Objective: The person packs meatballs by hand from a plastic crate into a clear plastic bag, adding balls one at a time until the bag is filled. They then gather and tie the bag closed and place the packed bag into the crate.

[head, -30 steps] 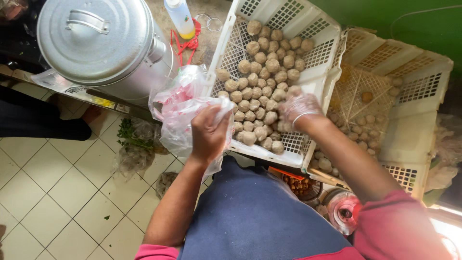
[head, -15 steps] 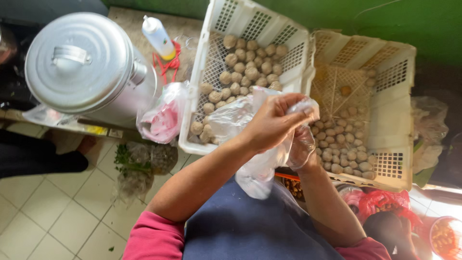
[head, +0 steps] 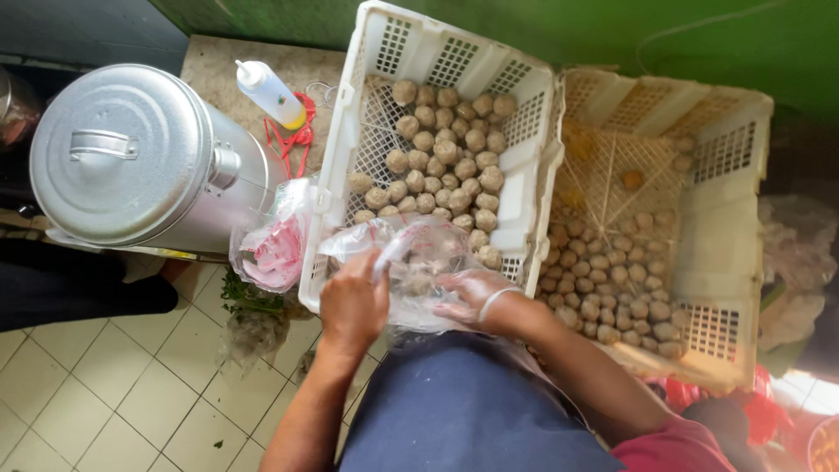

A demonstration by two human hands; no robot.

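Clear plastic bag [head: 419,275], holding a few meatballs, sits over the near rim of the white crate [head: 533,166]; left hand [head: 352,301] grips its mouth, gloved right hand [head: 476,295] clutches its side. White crate: meatballs [head: 446,157]. Cream crate [head: 725,210]: more. Lidded metal pot [head: 131,157] at left.

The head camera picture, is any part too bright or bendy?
Head view: the bottom right corner glares white; the white crate edges bow outward from lens distortion; the clear bag between the left hand and right hand shines softly.
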